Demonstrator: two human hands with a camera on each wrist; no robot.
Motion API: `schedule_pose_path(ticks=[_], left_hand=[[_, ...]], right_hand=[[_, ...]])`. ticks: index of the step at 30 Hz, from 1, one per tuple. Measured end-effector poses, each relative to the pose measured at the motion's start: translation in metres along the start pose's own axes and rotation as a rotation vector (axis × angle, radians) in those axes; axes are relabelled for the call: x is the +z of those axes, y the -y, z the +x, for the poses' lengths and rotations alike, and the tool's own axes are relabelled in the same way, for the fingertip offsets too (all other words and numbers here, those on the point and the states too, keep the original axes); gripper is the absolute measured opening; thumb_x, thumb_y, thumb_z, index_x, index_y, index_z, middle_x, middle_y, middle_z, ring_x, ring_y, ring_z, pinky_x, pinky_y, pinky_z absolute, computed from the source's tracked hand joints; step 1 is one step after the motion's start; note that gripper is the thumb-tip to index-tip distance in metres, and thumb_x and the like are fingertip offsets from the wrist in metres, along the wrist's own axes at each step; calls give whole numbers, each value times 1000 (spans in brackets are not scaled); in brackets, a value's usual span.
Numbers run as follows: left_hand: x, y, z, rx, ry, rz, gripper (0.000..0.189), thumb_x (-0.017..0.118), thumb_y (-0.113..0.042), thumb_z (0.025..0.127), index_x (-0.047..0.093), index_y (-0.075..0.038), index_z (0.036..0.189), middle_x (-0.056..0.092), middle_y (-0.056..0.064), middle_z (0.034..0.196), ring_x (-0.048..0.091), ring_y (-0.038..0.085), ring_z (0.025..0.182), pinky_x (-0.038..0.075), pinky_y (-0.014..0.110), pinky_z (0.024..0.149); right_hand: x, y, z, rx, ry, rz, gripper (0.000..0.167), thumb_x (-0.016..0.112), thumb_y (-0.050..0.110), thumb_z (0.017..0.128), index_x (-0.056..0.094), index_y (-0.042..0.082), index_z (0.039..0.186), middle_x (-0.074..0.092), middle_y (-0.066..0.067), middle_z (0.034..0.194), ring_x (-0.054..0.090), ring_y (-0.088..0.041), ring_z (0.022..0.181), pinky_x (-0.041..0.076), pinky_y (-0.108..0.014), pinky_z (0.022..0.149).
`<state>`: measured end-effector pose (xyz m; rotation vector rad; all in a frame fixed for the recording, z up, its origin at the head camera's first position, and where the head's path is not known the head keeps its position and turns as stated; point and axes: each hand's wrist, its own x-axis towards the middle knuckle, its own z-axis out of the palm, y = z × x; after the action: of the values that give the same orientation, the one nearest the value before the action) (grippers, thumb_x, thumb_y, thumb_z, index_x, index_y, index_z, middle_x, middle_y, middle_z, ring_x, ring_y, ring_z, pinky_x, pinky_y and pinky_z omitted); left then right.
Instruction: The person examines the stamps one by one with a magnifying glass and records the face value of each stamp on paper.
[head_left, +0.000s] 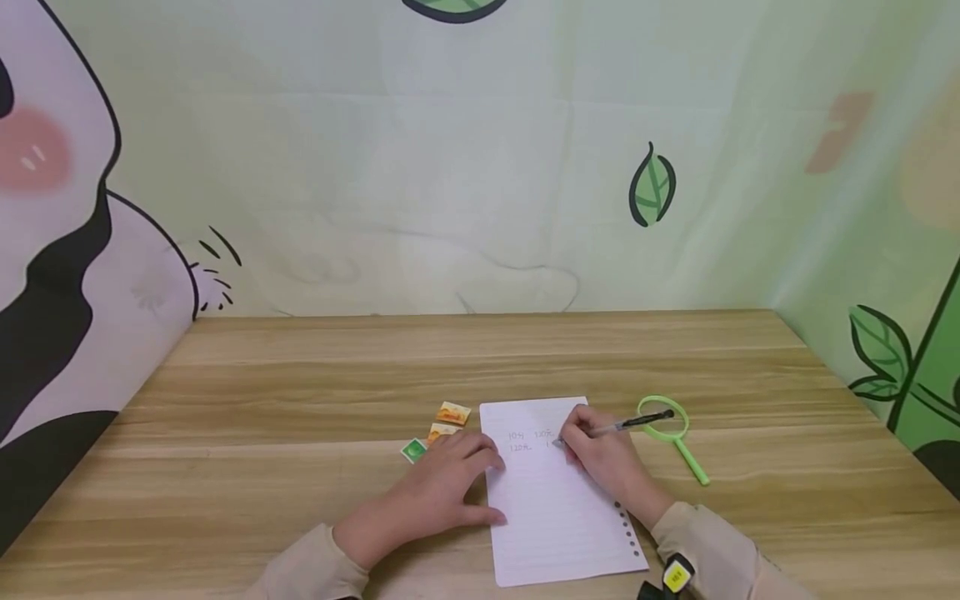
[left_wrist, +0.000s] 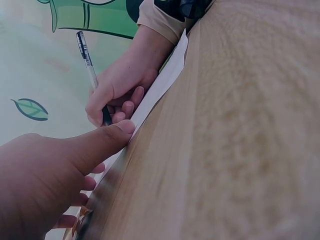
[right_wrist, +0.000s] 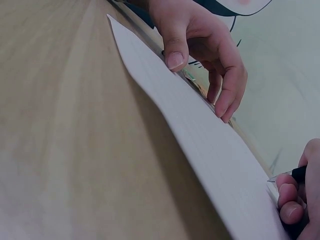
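A white lined sheet of loose-leaf paper (head_left: 562,533) lies on the table, binder holes along its right edge and short handwritten lines with numbers near its top. My right hand (head_left: 607,458) pinches a clear-barrelled pen (head_left: 637,421) with a dark cap end, its tip right at the writing. My left hand (head_left: 450,483) rests on the paper's left edge, thumb and fingers spread. From the left wrist, the left thumb (left_wrist: 112,137) is seen on the sheet's edge. In the right wrist view, the pen tip (right_wrist: 274,178) pokes out past the curled right fingers.
Two small orange picture cards (head_left: 453,412) and a green one (head_left: 413,451) lie just beyond the left hand, partly covered by it. A green magnifying glass (head_left: 693,463) lies right of the paper. Behind the wooden table (head_left: 300,358) hangs a printed backdrop (head_left: 450,167).
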<state>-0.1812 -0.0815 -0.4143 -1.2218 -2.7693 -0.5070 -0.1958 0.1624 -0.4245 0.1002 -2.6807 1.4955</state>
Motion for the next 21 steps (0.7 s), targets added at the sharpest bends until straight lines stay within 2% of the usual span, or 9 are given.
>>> schedule_pose_path(ticks=[17,21], left_hand=[[0,0,1,5,4,5,51,73,-52,77,61,-17,113,56,-2,118,51,17,114,41,39,104],[0,0,1,7,2,12,51,73,-53,77,61,-17,113,56,-1,118,51,17,115,41,39,105]], right_hand=[[0,0,0,-46,3,-42,19,54,6,87,54,8,68,51,1,55,48,-13,58,37,-21,56],[0,1,-1,-28,-8,-34,20,53,5,87,54,7,67,51,1,54,47,-12,56,36,-20,54]])
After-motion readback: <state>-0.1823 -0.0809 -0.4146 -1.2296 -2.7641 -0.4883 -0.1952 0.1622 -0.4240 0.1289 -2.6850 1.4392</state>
